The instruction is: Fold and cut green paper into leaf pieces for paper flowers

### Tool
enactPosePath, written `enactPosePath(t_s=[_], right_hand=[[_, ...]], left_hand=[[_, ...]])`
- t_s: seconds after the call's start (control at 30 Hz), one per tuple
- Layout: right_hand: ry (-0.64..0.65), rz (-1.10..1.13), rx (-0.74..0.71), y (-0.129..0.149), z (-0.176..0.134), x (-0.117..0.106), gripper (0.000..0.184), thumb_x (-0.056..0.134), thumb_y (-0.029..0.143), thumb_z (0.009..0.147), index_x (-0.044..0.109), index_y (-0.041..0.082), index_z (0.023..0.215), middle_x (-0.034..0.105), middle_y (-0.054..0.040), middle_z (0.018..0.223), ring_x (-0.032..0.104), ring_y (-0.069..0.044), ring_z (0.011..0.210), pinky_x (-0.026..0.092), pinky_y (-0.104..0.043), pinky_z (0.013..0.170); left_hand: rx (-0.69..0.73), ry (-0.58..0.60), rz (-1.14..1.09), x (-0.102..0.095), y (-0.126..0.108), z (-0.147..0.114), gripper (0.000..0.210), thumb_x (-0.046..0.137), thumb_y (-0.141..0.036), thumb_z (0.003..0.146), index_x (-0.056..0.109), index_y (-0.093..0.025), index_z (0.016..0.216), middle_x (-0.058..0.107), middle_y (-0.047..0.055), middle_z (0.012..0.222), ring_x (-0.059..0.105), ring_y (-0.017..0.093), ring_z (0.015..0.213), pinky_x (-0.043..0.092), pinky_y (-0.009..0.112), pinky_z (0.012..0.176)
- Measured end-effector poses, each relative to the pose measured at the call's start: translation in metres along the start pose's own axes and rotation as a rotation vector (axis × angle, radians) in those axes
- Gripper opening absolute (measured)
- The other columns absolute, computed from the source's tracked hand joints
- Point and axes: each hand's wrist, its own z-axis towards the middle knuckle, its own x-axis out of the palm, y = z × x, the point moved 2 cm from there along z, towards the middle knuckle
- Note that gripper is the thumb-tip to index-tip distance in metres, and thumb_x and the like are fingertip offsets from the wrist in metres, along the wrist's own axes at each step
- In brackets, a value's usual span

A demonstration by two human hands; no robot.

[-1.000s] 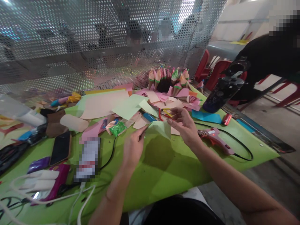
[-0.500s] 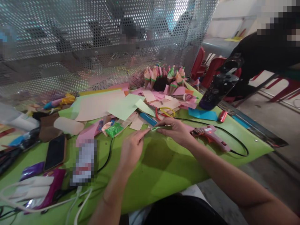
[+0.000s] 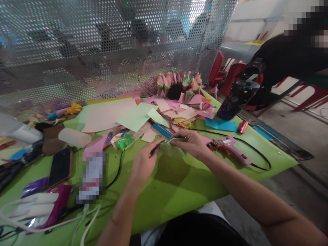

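My left hand [image 3: 145,160] is closed, pinching the left end of a small pale green sheet [image 3: 171,147], paper or thin foam. Its other end is held between the thumb and fingers of my right hand [image 3: 192,142]. The sheet is bent over and hangs just above the green tabletop [image 3: 179,191], its shadow below. Beyond my fingers lie a blue cutter-like tool [image 3: 162,130] and scissors with red and yellow handles [image 3: 185,122]. A pink glue gun [image 3: 234,150] rests on its side right of my right hand.
Several craft ice cream cones [image 3: 188,80] stand at the back, near loose sheets [image 3: 135,114]. At right are a dark bottle [image 3: 237,99] and a red battery [image 3: 243,127]. A phone [image 3: 60,167], white roll [image 3: 74,137], plugs and cables crowd the left. A person in black [image 3: 289,58] is beyond.
The pale green sheet has turned so that more of its face shows below my fingers. My left hand's fingers have curled in slightly; my right hand stays nearly in place.
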Motion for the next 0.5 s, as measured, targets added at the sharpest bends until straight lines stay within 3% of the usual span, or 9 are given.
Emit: enactPosePath(t_s=[0.23, 0.4, 0.5], right_hand=[[-0.099, 0.357, 0.267, -0.009, 0.002, -0.002, 0.031, 0.081, 0.045, 0.062, 0.07, 0.018, 0.071, 0.062, 0.001, 0.066, 0.05, -0.013, 0.059, 0.037, -0.027, 0.057], [-0.109, 0.516, 0.347, -0.012, 0.002, 0.002, 0.034, 0.086, 0.044, 0.056, 0.069, 0.019, 0.071, 0.063, 0.0018, 0.066, 0.049, -0.011, 0.057, 0.034, -0.025, 0.055], [-0.087, 0.516, 0.36, -0.013, 0.001, 0.005, 0.034, 0.087, 0.044, 0.056, 0.069, 0.018, 0.068, 0.062, 0.0026, 0.064, 0.048, -0.01, 0.057, 0.033, -0.024, 0.055]], left_hand=[[-0.127, 0.038, -0.333, -0.001, 0.012, 0.003, 0.04, 0.068, -0.025, 0.078, 0.068, -0.023, 0.118, 0.074, 0.005, 0.104, 0.067, 0.017, 0.086, 0.055, 0.028, 0.077], [-0.218, -0.009, -0.537, 0.002, 0.01, 0.003, 0.062, 0.075, -0.025, 0.07, 0.058, -0.02, 0.13, 0.073, 0.003, 0.086, 0.067, 0.016, 0.081, 0.055, 0.028, 0.076], [-0.285, -0.06, -0.56, 0.005, 0.012, 0.003, 0.052, 0.075, -0.027, 0.069, 0.064, -0.018, 0.119, 0.073, 0.002, 0.081, 0.067, 0.015, 0.074, 0.054, 0.025, 0.069]])
